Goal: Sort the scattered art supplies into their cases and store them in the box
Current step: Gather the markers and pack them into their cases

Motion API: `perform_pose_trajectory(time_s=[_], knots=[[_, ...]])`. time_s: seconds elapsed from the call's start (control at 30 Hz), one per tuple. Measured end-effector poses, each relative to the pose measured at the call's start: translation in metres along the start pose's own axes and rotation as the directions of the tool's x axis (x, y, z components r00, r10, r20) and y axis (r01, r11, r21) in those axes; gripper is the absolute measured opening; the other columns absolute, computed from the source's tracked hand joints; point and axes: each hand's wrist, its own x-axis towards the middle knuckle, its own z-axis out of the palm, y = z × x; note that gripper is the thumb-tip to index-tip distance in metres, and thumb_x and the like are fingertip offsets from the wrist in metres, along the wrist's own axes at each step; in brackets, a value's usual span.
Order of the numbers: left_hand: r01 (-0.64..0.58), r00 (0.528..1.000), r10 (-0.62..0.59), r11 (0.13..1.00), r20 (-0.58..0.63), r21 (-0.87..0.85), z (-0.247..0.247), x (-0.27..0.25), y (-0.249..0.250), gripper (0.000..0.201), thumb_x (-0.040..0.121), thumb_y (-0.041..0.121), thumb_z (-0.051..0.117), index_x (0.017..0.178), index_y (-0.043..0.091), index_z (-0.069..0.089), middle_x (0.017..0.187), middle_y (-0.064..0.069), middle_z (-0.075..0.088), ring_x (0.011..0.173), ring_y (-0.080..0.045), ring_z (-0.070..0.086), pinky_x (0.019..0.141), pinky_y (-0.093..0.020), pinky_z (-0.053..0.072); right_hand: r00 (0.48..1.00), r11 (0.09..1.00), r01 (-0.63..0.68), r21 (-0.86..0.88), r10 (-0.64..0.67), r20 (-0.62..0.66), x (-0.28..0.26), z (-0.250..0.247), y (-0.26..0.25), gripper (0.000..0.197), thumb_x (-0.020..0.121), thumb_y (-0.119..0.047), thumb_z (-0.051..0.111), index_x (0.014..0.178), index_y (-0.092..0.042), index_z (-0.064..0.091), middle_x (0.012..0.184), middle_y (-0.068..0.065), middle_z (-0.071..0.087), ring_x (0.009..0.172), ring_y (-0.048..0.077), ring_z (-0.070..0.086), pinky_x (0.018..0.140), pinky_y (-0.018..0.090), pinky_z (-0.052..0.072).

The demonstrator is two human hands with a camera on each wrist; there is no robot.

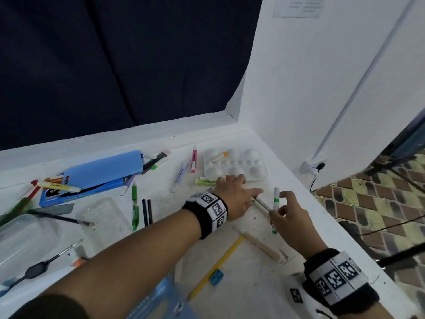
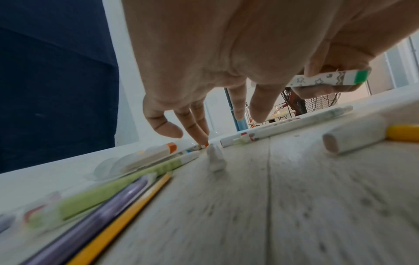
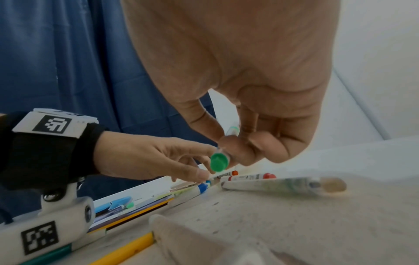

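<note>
My right hand pinches a white marker with green bands and holds it nearly upright just above the table; its green end cap faces the right wrist camera. My left hand reaches in from the left with straight fingers, and its fingertips touch the small white markers lying there, one with a red tip. It holds nothing. A blue pencil case lies at the far left, and a clear plastic box sits at the near left.
A white paint palette with a yellow-capped stick lies just beyond my left hand. Pens and markers are scattered about the table. A yellow pencil, a blue sharpener and a wooden stick lie nearer me. The table edge runs close on the right.
</note>
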Motion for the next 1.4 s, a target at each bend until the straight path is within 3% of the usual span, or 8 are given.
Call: perform_pose_trajectory(time_s=[0.2,0.37,0.53,0.73,0.83,1.07,1.2,1.4], knots=[[0.042,0.999,-0.045,0.996,0.027,0.080,0.000,0.013,0.008,0.031,0.097,0.024,0.048,0.124,0.038,0.053,0.124,-0.005,0.044,0.119,-0.029,0.042,0.100,-0.051,0.030,1.000,1.000,0.012,-0.009,-0.011,0.018,0.001,-0.002,0.004,0.027,0.094,-0.014,0.059,0.116,-0.021,0.043,0.068,0.006,0.070,0.054,0.013,0.065,0.054,0.024,0.049],[0.047,0.999,-0.047,0.998,-0.012,0.052,-0.006,0.008,-0.001,0.012,0.095,0.022,0.055,0.104,0.030,0.059,0.117,0.001,0.054,0.115,-0.024,0.047,0.098,-0.048,0.029,0.998,1.000,0.025,-0.016,-0.024,0.061,-0.004,0.001,-0.003,0.030,0.093,-0.016,0.059,0.116,-0.025,0.043,0.071,0.004,0.071,0.062,0.015,0.066,0.060,0.025,0.051],[-0.026,0.999,0.025,0.997,0.028,0.069,-0.009,-0.008,-0.004,0.014,0.098,0.021,0.052,0.108,0.028,0.060,0.115,0.006,0.063,0.116,-0.021,0.043,0.096,-0.048,0.026,0.994,0.999,0.045,-0.009,-0.044,0.100,-0.008,0.009,-0.009,0.037,0.089,-0.014,0.062,0.119,-0.023,0.043,0.071,0.005,0.071,0.067,0.022,0.068,0.073,0.042,0.057],[0.004,0.992,0.001,0.999,0.123,-0.042,-0.005,-0.024,-0.015,0.023,0.098,0.014,0.052,0.117,0.028,0.054,0.105,0.008,0.067,0.110,-0.019,0.053,0.093,-0.046,0.023,0.993,0.998,0.061,-0.002,-0.060,0.106,-0.015,0.008,-0.011,0.038,0.090,-0.016,0.062,0.120,-0.025,0.042,0.071,0.002,0.070,0.067,0.019,0.067,0.072,0.035,0.055],[0.017,0.985,-0.022,0.999,0.173,0.029,-0.008,-0.031,-0.016,0.029,0.098,0.010,0.048,0.122,0.025,0.055,0.114,0.006,0.064,0.118,-0.021,0.050,0.105,-0.051,0.019,0.993,0.998,0.053,0.013,-0.054,0.106,-0.021,0.009,-0.011,0.037,0.089,-0.016,0.062,0.120,-0.026,0.043,0.073,0.002,0.071,0.069,0.022,0.067,0.073,0.035,0.054],[0.049,0.975,-0.076,0.990,0.208,0.131,-0.010,-0.058,-0.018,0.029,0.100,0.042,0.048,0.111,0.019,0.062,0.121,-0.004,0.057,0.125,-0.026,0.045,0.109,-0.059,0.018,0.988,0.997,0.076,0.018,-0.077,0.132,-0.034,0.014,-0.015,0.038,0.088,-0.015,0.063,0.118,-0.027,0.043,0.074,0.002,0.070,0.070,0.022,0.066,0.072,0.036,0.055],[0.076,0.978,-0.105,0.984,0.182,0.160,-0.008,-0.070,-0.023,0.022,0.100,0.026,0.045,0.116,0.016,0.055,0.121,-0.005,0.062,0.129,-0.027,0.044,0.110,-0.058,0.019,0.983,0.996,0.094,0.003,-0.093,0.156,-0.039,0.019,-0.021,0.037,0.089,-0.018,0.062,0.119,-0.028,0.042,0.077,0.001,0.070,0.071,0.019,0.065,0.066,0.029,0.052],[0.094,0.976,-0.116,0.988,0.186,0.121,-0.007,-0.093,-0.029,0.021,0.097,0.021,0.048,0.116,0.018,0.055,0.111,-0.004,0.064,0.110,-0.027,0.055,0.105,-0.056,0.019,0.971,0.989,0.127,-0.072,-0.109,0.212,-0.046,0.029,-0.026,0.035,0.094,-0.019,0.061,0.122,-0.022,0.041,0.083,0.007,0.068,0.066,0.016,0.062,0.055,0.018,0.043]])
